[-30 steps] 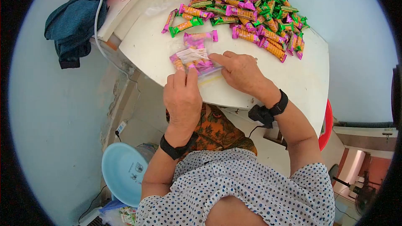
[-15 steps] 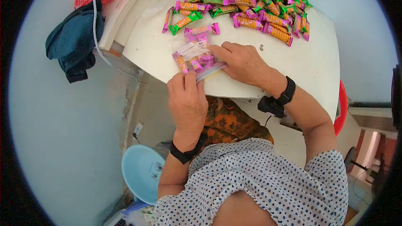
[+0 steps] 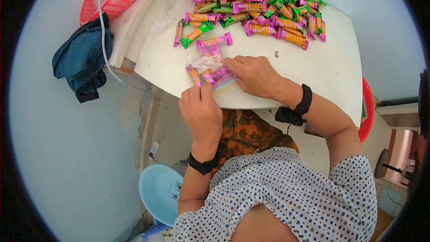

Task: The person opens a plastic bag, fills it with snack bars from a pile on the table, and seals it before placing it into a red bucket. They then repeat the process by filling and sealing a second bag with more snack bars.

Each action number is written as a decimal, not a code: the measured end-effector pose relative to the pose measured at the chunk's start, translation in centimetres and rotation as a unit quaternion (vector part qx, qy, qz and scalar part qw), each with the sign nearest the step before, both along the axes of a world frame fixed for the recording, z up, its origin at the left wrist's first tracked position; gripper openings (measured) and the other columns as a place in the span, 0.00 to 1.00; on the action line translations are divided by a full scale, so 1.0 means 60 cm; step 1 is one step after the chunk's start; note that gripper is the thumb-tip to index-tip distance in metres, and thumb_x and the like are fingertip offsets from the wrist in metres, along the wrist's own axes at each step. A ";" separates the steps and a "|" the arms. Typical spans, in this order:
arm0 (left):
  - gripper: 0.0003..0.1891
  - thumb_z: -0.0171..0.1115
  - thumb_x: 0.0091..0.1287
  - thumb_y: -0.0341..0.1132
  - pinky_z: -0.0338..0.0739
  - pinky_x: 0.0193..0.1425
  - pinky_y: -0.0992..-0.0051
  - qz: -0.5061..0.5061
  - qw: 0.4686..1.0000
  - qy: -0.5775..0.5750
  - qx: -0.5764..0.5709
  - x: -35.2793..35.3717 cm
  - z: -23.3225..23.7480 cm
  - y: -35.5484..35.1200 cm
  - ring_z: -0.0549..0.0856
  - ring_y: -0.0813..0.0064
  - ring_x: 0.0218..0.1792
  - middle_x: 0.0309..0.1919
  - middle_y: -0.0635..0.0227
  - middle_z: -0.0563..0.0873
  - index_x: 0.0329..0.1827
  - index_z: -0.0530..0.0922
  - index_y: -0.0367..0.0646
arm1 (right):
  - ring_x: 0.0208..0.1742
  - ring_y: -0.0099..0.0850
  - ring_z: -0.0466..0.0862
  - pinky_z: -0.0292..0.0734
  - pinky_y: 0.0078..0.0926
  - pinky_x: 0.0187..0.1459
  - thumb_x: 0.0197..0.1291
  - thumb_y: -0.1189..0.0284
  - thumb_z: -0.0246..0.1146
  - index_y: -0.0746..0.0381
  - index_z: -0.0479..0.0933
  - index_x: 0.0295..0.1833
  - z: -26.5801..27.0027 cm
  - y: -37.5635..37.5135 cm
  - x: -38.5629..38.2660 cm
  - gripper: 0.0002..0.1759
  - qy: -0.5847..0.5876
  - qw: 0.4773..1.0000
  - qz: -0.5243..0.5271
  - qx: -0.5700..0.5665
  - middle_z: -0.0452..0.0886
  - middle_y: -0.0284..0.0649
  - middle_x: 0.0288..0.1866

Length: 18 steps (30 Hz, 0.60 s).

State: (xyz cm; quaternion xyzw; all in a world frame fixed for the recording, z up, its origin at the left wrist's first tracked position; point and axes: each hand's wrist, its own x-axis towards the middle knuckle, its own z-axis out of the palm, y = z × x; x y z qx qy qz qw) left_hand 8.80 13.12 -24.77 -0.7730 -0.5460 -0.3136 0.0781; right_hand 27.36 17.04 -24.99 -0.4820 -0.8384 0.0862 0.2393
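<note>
A clear zip bag (image 3: 207,64) with several pink-wrapped snack packets inside lies near the front edge of the white table (image 3: 333,76). My left hand (image 3: 200,114) has its fingers bent and pressed together at the bag's near left corner, along the zip edge. Thumb and fingers of my right hand (image 3: 257,75) close on the bag's right side. White creased strips show across the middle of the bag. Just beyond it lies a loose pink snack packet (image 3: 214,41).
A large heap of pink and green snack packets (image 3: 268,6) covers the table's far side. Left of it are clear plastic bags (image 3: 174,0) and a red basket (image 3: 125,2). Dark cloth (image 3: 85,58) hangs at the left. A blue basin (image 3: 159,195) stands below.
The zip edge of the bag has turned and sits lower between my hands. Both hands keep their places on the bag, and the whole view has shifted slightly.
</note>
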 end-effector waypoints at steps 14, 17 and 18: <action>0.05 0.60 0.55 0.20 0.76 0.43 0.59 -0.037 0.998 -0.046 0.004 -0.011 -0.016 0.021 0.79 0.54 0.40 0.36 0.58 0.79 0.32 0.77 0.40 | 0.42 0.47 0.85 0.81 0.46 0.38 0.54 0.76 0.64 0.62 0.72 0.61 0.003 0.002 0.006 0.26 -0.024 0.999 -0.003 -0.031 0.80 0.46 0.43; 0.07 0.60 0.55 0.19 0.77 0.50 0.60 -0.051 0.996 -0.073 0.028 -0.005 -0.014 0.024 0.80 0.52 0.44 0.43 0.56 0.82 0.35 0.77 0.39 | 0.42 0.46 0.85 0.81 0.46 0.38 0.55 0.78 0.61 0.63 0.72 0.61 -0.001 0.002 0.003 0.26 -0.029 0.999 -0.007 -0.023 0.80 0.46 0.43; 0.08 0.60 0.55 0.19 0.78 0.51 0.60 -0.054 0.995 -0.076 0.023 -0.003 -0.013 0.023 0.80 0.52 0.46 0.45 0.56 0.82 0.36 0.77 0.39 | 0.42 0.47 0.85 0.81 0.47 0.38 0.55 0.78 0.61 0.63 0.72 0.62 -0.002 0.002 0.003 0.26 -0.023 0.999 -0.011 -0.020 0.80 0.46 0.44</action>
